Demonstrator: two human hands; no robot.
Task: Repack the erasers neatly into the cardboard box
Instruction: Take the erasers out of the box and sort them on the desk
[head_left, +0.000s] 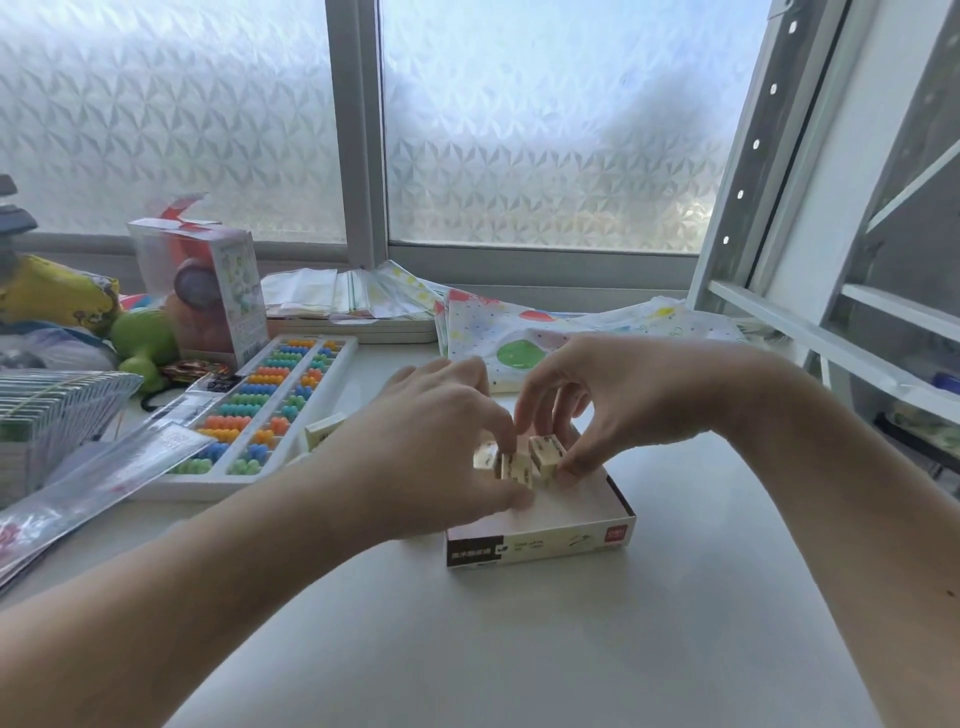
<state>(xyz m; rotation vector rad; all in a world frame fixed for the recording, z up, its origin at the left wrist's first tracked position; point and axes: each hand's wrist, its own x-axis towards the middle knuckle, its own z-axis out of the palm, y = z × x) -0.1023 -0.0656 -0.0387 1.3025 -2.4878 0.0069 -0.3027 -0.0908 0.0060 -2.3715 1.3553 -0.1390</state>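
Head view: the cardboard box (540, 540) lies open on the white table (519, 649), its printed side wall facing the camera. Both hands meet over its far end. The left hand (431, 441) pinches cream erasers (511, 465) between thumb and fingers. The right hand (602, 395) grips 1 eraser (546, 453) at its fingertips, just beside the left-hand ones, above the box interior. Another eraser (324, 428) rests on the table beside the abacus (265, 410).

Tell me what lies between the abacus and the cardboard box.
In the head view, a loose eraser lies between the abacus and the cardboard box, partly hidden by the left hand.
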